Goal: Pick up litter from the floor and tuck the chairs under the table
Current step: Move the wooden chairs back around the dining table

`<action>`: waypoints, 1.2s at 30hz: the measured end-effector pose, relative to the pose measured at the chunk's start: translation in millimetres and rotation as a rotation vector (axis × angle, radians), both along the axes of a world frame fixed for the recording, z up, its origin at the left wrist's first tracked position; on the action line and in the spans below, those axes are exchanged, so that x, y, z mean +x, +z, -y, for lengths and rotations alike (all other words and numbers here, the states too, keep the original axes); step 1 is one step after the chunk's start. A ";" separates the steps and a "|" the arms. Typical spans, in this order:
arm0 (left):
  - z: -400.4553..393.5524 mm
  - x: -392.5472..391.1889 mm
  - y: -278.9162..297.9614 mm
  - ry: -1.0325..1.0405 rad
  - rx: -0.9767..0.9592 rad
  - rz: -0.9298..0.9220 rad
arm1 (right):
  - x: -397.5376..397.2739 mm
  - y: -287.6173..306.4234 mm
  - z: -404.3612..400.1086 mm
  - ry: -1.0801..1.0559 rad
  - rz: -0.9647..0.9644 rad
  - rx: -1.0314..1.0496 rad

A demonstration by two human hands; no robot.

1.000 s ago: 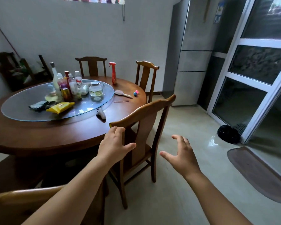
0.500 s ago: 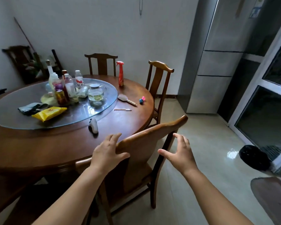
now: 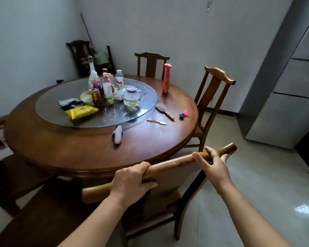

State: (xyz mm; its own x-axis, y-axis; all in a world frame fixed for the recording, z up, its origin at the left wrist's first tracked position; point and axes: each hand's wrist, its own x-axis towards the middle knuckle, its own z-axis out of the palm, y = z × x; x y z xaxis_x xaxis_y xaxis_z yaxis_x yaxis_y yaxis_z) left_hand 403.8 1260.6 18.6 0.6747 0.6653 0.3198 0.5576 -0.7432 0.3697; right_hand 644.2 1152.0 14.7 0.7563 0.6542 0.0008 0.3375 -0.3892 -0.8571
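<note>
Both hands on top rail of nearest chair [image 3: 168,164], pulled close to round table [image 3: 78,148]; left hand [image 3: 130,180] wrapped tight round rail left of centre, fingers over front, thumb under; right hand [image 3: 215,165] laid over rail nearer right end, fingers [image 3: 200,158] curled on top, thumb side hidden, so closed on rail but prob. looser than left; chair set at an angle to table edge, right end of rail further from body, seat mostly hidden below rail & arms, can't tell how far under tabletop yet.

Handling, as judged: solid wood, stiff, no flex, fairly heavy; polished rail looks smooth so could slip in a loose palm; floor [image 3: 257,193] glossy tile, legs likely to slide w/ a scrape rather than catch. Best hold = where hands are now, spread wide on top rail, gives leverage to swing back square before pushing in; pushing from one end only would just pivot it.

Risk: rail or back splat knocking table rim; small white gadget [image 3: 118,134] lies near that edge & could be jolted.

Two other chairs [image 3: 216,86] at far side look tucked already; no litter visible on the floor shown.
</note>
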 end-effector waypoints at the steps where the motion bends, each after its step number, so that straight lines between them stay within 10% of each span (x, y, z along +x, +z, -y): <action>1: 2.4 8.2 0.0 0.007 0.001 0.000 | 10.8 0.7 -1.1 0.019 -0.004 -0.007; 36: 12.6 226.4 -6.2 0.272 -0.010 0.072 | 265.7 -5.5 -85.3 0.498 0.000 0.021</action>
